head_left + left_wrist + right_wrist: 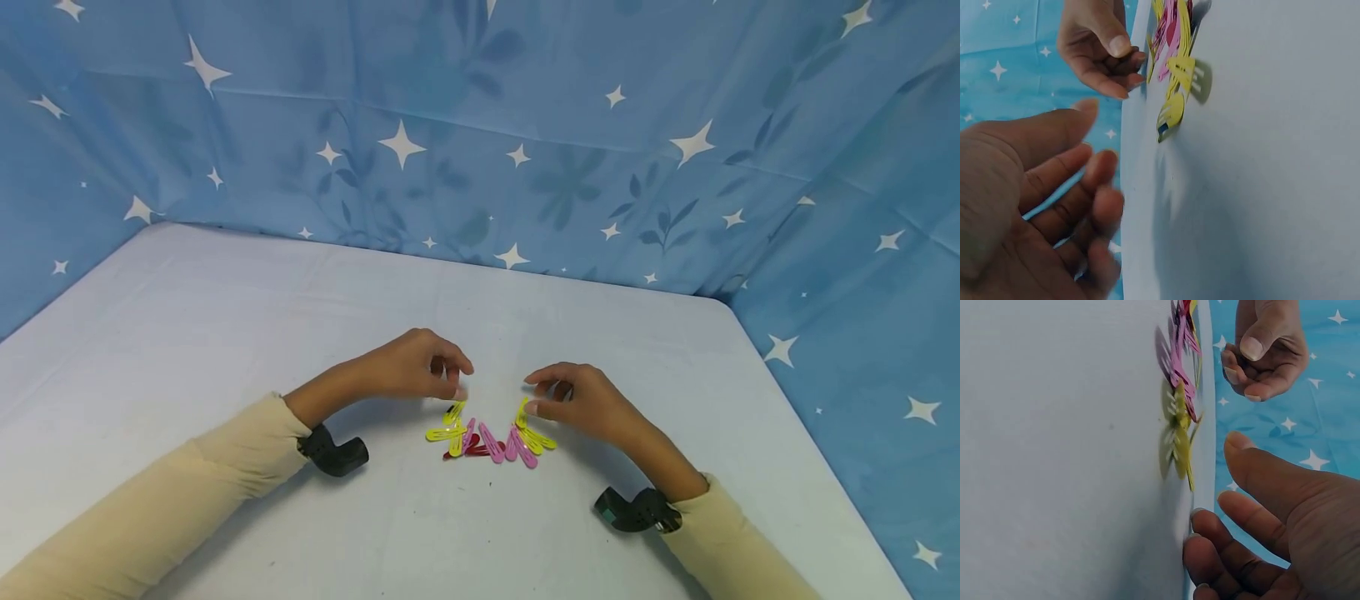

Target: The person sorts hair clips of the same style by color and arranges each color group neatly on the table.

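Note:
Yellow snap hair clips (446,434), pink ones (491,443) and dark red ones (480,451) lie in a loose curved cluster on the white table. My left hand (423,367) hovers at the cluster's upper left, fingers loosely bent and nothing between them. Over its upper right is my right hand (573,398), likewise holding nothing; its thumb appears close to a yellow clip (522,414) in the head view. Both wrist views show a gap between fingertips and clips. In the left wrist view, a yellow clip (1170,115) with a dark spot lies nearest the left hand.
A white cloth covers the table (300,317). Behind it and along its right side hangs a blue curtain (450,125) with white stars and leaf shapes. Black camera mounts are strapped to the left wrist (333,454) and the right wrist (637,510).

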The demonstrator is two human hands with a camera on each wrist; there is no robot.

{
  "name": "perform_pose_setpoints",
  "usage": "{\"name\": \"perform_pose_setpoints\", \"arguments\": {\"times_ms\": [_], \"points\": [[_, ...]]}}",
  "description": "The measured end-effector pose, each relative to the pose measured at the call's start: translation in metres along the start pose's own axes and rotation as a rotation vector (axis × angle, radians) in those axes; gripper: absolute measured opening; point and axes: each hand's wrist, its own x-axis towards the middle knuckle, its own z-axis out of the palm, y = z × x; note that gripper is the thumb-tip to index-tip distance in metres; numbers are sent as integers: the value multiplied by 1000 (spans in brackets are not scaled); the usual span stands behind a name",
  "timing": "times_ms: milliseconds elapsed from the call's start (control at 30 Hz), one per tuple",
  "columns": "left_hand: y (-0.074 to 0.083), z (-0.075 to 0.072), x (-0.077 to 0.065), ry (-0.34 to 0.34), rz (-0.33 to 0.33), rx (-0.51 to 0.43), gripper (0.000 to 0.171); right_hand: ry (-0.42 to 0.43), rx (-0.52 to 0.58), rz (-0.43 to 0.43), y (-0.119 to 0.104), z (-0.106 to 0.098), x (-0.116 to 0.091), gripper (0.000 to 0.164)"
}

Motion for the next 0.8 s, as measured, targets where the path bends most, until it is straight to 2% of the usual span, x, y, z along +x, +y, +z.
{"name": "perform_pose_setpoints", "arguments": {"times_ms": [367,433,633,800], "points": [[6,13,-2,-20,-58,72,30,-2,-35,-8,1,7,-1,37],[7,15,-2,-15,-64,76,31,-3,-50,2,0,8,-1,37],[9,21,-2,7,-137,104,31,-6,-91,18,-3,10,-1,36],[10,25,-5,24,-148,108,28,-7,-113,13,-3,10,-2,36]]}}
